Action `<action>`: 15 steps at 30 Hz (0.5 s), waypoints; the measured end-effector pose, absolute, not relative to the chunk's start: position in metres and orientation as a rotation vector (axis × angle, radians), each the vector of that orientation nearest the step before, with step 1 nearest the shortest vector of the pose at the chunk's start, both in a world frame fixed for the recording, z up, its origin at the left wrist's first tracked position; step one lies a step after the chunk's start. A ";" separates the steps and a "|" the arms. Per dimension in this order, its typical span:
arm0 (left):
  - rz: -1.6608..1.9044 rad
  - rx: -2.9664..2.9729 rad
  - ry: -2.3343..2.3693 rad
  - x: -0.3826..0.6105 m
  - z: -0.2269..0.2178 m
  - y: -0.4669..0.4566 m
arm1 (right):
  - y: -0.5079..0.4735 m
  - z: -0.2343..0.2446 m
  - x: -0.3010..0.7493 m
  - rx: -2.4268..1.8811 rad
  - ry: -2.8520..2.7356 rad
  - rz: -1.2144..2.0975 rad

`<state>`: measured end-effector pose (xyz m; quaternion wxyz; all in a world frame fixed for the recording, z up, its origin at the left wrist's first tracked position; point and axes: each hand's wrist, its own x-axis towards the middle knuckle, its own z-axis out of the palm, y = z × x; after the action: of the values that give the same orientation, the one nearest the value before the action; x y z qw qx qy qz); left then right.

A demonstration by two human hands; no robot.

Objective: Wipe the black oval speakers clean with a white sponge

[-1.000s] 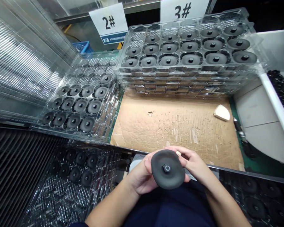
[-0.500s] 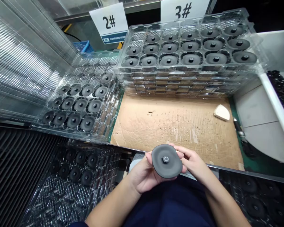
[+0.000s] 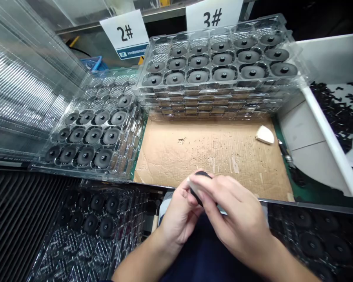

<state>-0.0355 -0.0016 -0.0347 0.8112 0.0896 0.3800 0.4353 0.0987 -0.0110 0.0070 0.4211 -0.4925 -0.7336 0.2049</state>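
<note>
At the front edge of the cardboard, my left hand (image 3: 178, 213) grips a dark round disc (image 3: 204, 174), now tilted nearly edge-on. My right hand (image 3: 238, 211) is closed over the same disc from the right, and its fingers hide most of it. A narrow pale strip (image 3: 195, 190) shows between the fingers; whether it belongs to the disc or is a separate piece I cannot tell. Similar discs with a small central stud fill many pockets of the clear tray (image 3: 198, 76) at the back and the clear tray (image 3: 85, 156) on the left.
A cream-coloured block (image 3: 264, 135) lies on the cardboard (image 3: 194, 152). Right of it are a dark tool (image 3: 288, 156) and a white bin (image 3: 329, 133) with small black parts (image 3: 338, 113). A lower tray (image 3: 88, 243) holds more discs. Signs (image 3: 125, 33) stand behind.
The disc was facing up in the left hand and has turned edge-on. My right hand has come from behind the disc to close over it. The view has shifted slightly right.
</note>
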 end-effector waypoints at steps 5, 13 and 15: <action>0.930 0.289 0.807 -0.036 -0.027 0.000 | -0.002 0.014 0.095 -1.181 -1.912 0.712; 0.913 0.339 0.773 -0.043 -0.024 0.002 | -0.014 0.013 0.091 -1.131 -1.878 0.644; 0.864 0.360 0.779 -0.041 -0.021 0.002 | -0.011 0.014 0.091 -1.190 -1.825 0.507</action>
<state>-0.0407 0.0018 -0.0212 0.8203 0.1691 0.3658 0.4059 0.0915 -0.0109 0.0143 0.4371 -0.4786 -0.7337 0.2040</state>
